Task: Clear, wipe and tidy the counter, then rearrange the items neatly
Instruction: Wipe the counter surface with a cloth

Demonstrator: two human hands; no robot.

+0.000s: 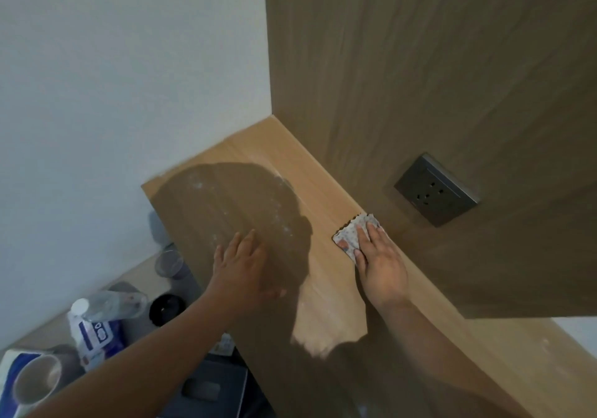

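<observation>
A light wooden counter shelf (284, 165) runs along a dark wood wall panel. White dust specks lie on it, mostly in the shadowed part. My right hand (381, 262) presses flat on a small speckled cloth (352, 233) against the counter, close to the wall panel. My left hand (242, 265) rests flat on the shelf to the left, fingers straight and spread, holding nothing.
A dark wall socket (436, 189) sits on the panel just above the cloth. On a lower surface at left stand a clear plastic bottle (113, 304), a glass (169, 262), a round black object (168, 309), a blue-white packet (93, 337), a mug (35, 382) and a dark box (210, 388).
</observation>
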